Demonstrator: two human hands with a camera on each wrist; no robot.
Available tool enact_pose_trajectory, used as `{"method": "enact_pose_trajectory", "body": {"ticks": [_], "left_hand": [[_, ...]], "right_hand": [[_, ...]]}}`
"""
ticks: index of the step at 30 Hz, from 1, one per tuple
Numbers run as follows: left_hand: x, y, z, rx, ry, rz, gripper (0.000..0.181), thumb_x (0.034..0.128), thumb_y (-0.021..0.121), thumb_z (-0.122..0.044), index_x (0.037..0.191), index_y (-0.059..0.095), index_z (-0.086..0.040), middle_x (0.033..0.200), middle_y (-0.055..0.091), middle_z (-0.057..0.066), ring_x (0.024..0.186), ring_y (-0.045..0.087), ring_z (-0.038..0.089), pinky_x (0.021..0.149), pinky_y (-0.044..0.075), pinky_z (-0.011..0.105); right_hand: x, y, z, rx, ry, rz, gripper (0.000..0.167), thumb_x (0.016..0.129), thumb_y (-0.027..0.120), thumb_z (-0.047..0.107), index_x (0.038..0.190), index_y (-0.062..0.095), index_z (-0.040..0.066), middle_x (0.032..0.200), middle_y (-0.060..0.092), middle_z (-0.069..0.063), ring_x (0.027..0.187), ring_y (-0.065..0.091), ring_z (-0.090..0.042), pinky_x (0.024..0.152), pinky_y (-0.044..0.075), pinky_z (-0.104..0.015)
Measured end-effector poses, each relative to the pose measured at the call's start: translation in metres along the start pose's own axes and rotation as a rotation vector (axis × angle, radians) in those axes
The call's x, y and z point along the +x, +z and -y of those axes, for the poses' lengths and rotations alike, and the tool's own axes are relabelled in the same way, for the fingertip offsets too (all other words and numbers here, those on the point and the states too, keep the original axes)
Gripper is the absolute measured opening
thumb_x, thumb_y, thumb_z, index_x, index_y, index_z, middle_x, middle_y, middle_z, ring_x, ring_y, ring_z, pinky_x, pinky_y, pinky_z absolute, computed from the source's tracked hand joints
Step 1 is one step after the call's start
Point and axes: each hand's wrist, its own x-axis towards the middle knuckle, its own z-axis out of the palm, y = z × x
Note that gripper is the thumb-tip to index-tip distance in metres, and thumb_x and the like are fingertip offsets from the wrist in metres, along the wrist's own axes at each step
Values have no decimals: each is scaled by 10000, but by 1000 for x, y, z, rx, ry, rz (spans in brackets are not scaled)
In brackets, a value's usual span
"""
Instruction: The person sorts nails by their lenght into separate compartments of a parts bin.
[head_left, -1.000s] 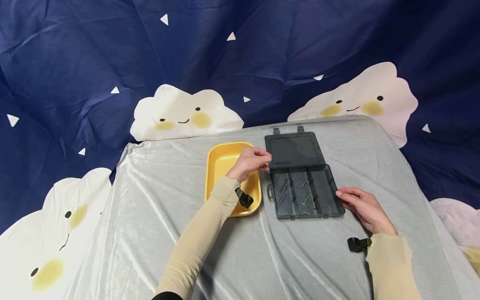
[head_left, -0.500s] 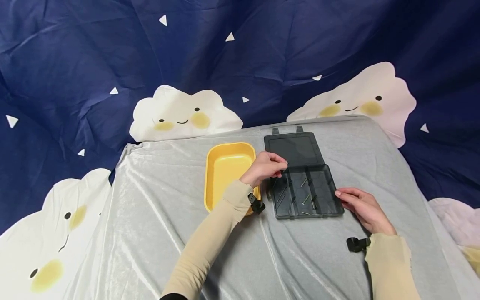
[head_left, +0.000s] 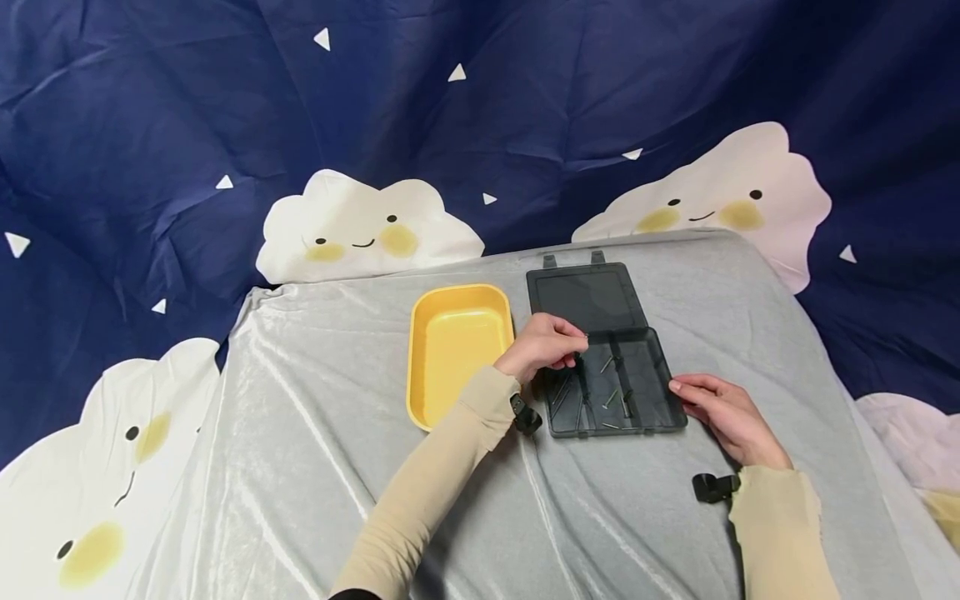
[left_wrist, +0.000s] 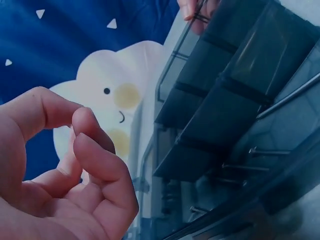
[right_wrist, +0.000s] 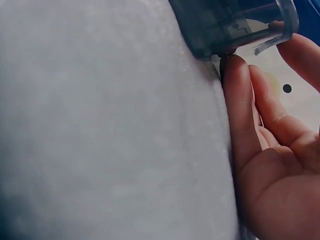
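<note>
An open dark translucent compartment box (head_left: 651, 358) lies on the cloth, its lid (head_left: 585, 298) folded back. Several thin metal screws (head_left: 611, 398) are scattered in its compartments; more screws (left_wrist: 267, 151) show close up in the left wrist view. Over the box's upper left part, my left hand (head_left: 543, 343) pinches a small shiny piece, seemingly a screw, mostly hidden by thumb and fingertips. My right hand (head_left: 727, 417) holds the box's right edge; in the right wrist view its fingers (right_wrist: 239, 95) lie against the box corner.
A yellow tray (head_left: 457, 350) stands just left of the box, partly behind the left forearm. Grey velvety cloth (head_left: 315, 400) covers the table. A dark blue curtain (head_left: 525, 108) with cloud prints hangs behind.
My left hand has moved right from beside the tray and lid to over the box's compartments, still pinching the small shiny piece. My right hand stays at the box edge.
</note>
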Motion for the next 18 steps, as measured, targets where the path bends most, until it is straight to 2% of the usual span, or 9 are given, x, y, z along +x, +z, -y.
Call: {"method": "enact_pose_trajectory", "body": {"ticks": [6,12,18], "left_hand": [[3,9,4,-45,-53,-7,55,862,665,-37,875,706,-4,862,668,251,483,546,92,464,460,179],[3,20,9,-46,-97,-26,31,849,682,-48,838,676,-20,891,675,270,476,543,99,464,476,185],[2,30,13,5,-99,-70,42,841,703,-54,815,677,-32,954,681,295,460,540,98,454,481,191]], "right_hand": [[0,-1,2,-17,2,10,84,923,654,196,957,697,259,886,656,227,827,613,64,709,519,-129],[1,0,1,-4,0,6,84,917,662,197,932,698,271,876,661,219,818,615,61,701,520,-130],[2,1,1,-5,7,4,65,913,670,207,920,696,267,856,656,215,812,610,63,697,519,-130]]}}
